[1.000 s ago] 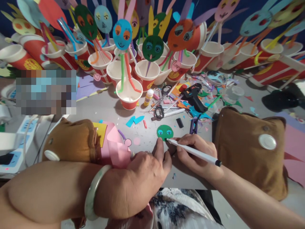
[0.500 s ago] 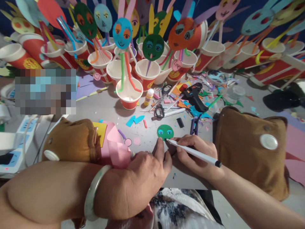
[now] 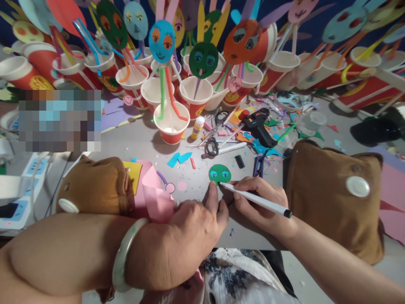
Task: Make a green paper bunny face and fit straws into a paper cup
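A small green paper face (image 3: 220, 173) with two blue-rimmed eyes lies flat on the grey table (image 3: 148, 147). My left hand (image 3: 198, 228) rests below it, a fingertip pressing on its lower left edge; the other fingers are bent, and nothing shows in them. In my right hand (image 3: 262, 202) is a white marker (image 3: 257, 199) with a black end, pinched between thumb and fingers. Its tip meets the lower part of the green face. Two blue paper pieces (image 3: 179, 158) and a small red piece (image 3: 193, 163) lie just beyond, to the left.
Paper cups (image 3: 171, 120) with straw-legged paper faces line the back. Scissors (image 3: 217, 131), a glue stick (image 3: 198, 127), a black glue gun (image 3: 262, 126) and paper scraps lie before them. Brown pouches (image 3: 335, 198) flank both arms; pink paper (image 3: 155, 192) is at left.
The marker and my right hand have shifted very slightly, with the tip a little further left on the green face. My left hand stays in place.
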Motion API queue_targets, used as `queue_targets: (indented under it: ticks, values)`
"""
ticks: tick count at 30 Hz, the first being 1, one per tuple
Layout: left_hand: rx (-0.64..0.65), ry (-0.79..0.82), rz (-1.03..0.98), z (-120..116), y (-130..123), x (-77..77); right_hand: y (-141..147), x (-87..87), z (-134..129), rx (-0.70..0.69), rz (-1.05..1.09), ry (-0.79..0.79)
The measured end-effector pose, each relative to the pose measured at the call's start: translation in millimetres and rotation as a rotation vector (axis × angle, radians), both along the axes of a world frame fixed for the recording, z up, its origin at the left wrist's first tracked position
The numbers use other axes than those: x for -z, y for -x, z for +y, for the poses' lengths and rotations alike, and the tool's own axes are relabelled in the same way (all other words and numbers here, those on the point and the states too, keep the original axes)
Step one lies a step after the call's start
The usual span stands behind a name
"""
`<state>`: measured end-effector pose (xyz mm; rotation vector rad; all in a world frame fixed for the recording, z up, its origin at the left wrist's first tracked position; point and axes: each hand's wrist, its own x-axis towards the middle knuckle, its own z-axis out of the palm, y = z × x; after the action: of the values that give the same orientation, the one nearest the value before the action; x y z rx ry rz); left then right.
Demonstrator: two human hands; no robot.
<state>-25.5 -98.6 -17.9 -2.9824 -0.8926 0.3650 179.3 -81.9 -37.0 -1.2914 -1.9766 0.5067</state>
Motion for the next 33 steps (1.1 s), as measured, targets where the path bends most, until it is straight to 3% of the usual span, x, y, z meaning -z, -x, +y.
queue_targets:
  ticks: [33]
  values:
    - [0.003,-0.062,0.000,-1.2,-0.2,-1.2,-2.2,-0.7,0.5,-0.012,-0.013,-0.016]
